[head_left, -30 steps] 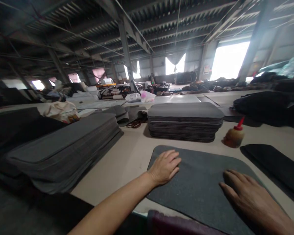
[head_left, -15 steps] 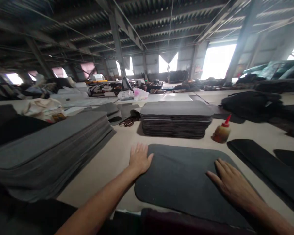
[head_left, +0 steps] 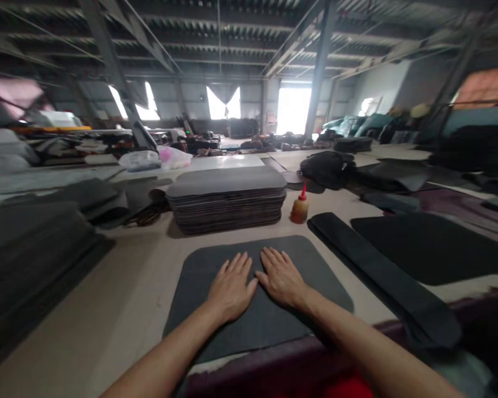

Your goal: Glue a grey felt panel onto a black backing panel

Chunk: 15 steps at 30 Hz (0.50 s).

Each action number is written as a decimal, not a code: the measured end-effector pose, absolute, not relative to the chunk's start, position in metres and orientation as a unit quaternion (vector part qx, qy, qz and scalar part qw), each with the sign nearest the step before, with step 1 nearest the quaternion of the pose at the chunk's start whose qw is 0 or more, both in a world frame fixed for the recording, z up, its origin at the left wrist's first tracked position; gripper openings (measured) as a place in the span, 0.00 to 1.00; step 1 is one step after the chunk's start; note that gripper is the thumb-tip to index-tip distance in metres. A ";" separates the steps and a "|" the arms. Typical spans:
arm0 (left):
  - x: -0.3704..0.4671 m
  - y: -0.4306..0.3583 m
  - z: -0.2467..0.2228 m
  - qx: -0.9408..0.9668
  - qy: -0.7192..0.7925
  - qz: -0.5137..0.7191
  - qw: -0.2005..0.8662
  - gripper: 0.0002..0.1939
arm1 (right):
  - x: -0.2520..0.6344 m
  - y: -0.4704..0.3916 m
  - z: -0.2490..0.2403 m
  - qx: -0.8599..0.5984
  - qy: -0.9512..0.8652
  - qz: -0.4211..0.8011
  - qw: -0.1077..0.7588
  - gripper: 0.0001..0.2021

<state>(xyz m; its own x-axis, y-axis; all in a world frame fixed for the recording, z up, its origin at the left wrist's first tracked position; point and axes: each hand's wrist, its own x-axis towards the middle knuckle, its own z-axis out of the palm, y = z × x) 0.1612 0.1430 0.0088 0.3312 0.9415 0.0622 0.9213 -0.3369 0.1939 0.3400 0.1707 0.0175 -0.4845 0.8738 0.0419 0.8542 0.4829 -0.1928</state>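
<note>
A dark grey sheet with rounded corners [head_left: 315, 276] lies flat on the pale table in front of me. My left hand [head_left: 232, 287] rests on its middle, palm down, fingers stretched out. Close beside it, my right hand [head_left: 282, 276] lies flat on the same sheet, the thumbs of both hands almost meeting. Neither hand grips anything. Just beyond the sheet stands a neat stack of similar grey sheets [head_left: 228, 204]. To the right of that stack is a squeeze bottle [head_left: 299, 210] with a red nozzle and amber contents.
A long folded dark strip [head_left: 382, 271] lies to the right, beside a black sheet [head_left: 435, 246]. Another grey stack [head_left: 33, 260] fills the left side. Scissors-like handles [head_left: 147, 215], plastic bags [head_left: 172, 157] and a black bundle [head_left: 327, 168] sit farther back.
Both hands have moved from the sheet's left and right sides to its middle, coming close together. My view has turned to the right.
</note>
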 end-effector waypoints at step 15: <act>0.029 0.099 0.016 0.650 0.752 -0.060 -0.095 0.31 | 0.429 0.150 0.004 -0.576 -0.815 -0.042 0.044 0.40</act>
